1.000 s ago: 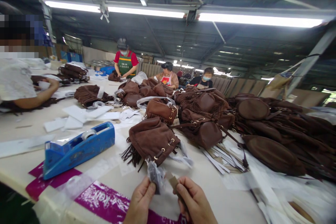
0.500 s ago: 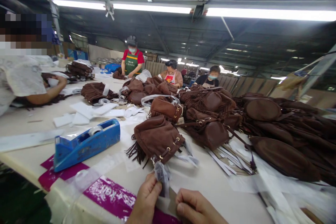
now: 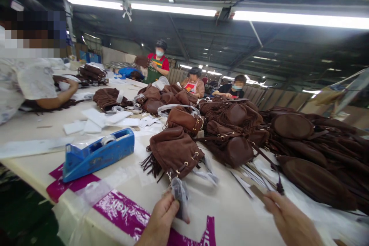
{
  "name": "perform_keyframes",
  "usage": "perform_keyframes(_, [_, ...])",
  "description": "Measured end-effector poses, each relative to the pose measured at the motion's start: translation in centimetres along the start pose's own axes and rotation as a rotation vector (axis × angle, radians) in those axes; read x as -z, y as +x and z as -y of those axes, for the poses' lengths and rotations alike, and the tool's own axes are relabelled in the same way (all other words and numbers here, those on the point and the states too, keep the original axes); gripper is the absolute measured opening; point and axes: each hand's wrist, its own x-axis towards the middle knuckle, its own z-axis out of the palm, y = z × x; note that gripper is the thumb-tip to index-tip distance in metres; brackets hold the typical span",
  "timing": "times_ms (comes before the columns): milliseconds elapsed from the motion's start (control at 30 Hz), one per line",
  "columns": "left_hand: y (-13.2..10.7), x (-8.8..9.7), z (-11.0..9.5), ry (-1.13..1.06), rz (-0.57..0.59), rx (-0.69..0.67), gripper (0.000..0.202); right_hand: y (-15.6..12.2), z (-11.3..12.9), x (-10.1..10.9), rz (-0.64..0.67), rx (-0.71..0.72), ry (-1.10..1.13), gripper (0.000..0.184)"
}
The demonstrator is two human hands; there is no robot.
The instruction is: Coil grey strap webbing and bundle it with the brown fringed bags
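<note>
My left hand (image 3: pixel 163 215) pinches a dark tag in clear plastic (image 3: pixel 181 198). String runs from this wrapped tag to a dark brown fringed bag (image 3: pixel 174 152), which lies on its side just beyond the hand. Metal rings and a laced strap show along the bag's lower edge. Off to the right, my right hand (image 3: pixel 288 215) has its fingers closed on a flat brown card strip (image 3: pixel 257 193), beside loose paper strips on the table. Part of the strip is hidden by the fingers.
A blue tape dispenser (image 3: pixel 99 155) stands at the left on purple printed plastic (image 3: pixel 122 209). White foam pieces (image 3: pixel 95 119) lie behind it. Brown bags (image 3: pixel 233 117) are heaped across the back and right. A co-worker (image 3: pixel 31 77) sits at the left; several others work across the table.
My right hand has moved right, away from my left, carrying the brown card strip. The left hand keeps its hold on the wrapped tag. A far co-worker in a green apron stands more upright.
</note>
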Motion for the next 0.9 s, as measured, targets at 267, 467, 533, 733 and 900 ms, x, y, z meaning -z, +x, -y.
perform_keyframes(267, [-1.1, 0.9, -2.5, -0.033, -0.010, 0.165, 0.042, -5.7, 12.1, -7.8, 0.785, -0.201, 0.726, 0.035])
perform_keyframes(467, [-2.6, 2.0, -3.8, 0.160, -0.035, 0.123, 0.023, -6.2, 14.6, -9.7, 0.795, -0.259, 0.737, 0.029])
perform_keyframes(533, [-3.2, 2.1, -3.8, 0.320, -0.107, 0.084, 0.019, -6.5, 15.3, -10.3, 0.803, -0.277, 0.780, 0.030])
perform_keyframes(733, [-4.2, 2.3, -2.6, 0.739, -0.262, -0.114, 0.016, -7.4, 16.6, -12.8, 0.904, -0.429, 1.203, 0.039])
perform_keyframes(900, [-4.0, 2.8, -1.8, 0.870, -0.268, -0.215, 0.019, -7.1, 17.4, -14.2, 0.723, -0.531, 1.352, 0.047])
